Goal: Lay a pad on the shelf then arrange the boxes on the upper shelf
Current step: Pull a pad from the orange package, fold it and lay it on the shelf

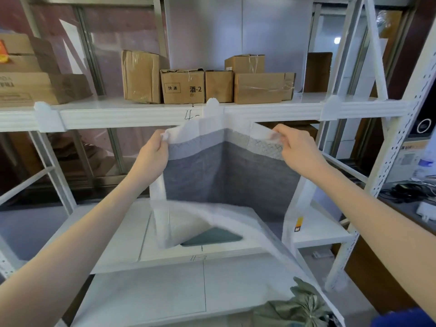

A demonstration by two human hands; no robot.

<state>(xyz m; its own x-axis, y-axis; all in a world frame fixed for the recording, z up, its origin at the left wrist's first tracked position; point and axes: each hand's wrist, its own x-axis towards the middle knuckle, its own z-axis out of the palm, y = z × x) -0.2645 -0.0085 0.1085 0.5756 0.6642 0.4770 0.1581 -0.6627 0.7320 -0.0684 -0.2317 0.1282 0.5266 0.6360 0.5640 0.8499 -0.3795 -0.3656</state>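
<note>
A grey quilted pad (226, 175) with wide white borders hangs in front of me, partly unfolded with a crease down its middle. My left hand (154, 153) pinches its top left corner and my right hand (295, 146) pinches its top right corner. The pad's lower edge drapes over the front of the middle shelf (118, 234). On the upper shelf (146, 114) stand several brown cardboard boxes: a tall one (141, 76), a printed one (182, 87), a small one (219, 86), a wide one (262, 88) and one stacked on top (244, 63).
More cardboard boxes (35, 74) are stacked at the upper shelf's left end, and one (317, 72) stands behind the rack at right. A dark green flat thing (212, 237) lies on the middle shelf. A green cloth bundle (297, 308) sits below. A perforated white post (398, 138) rises at right.
</note>
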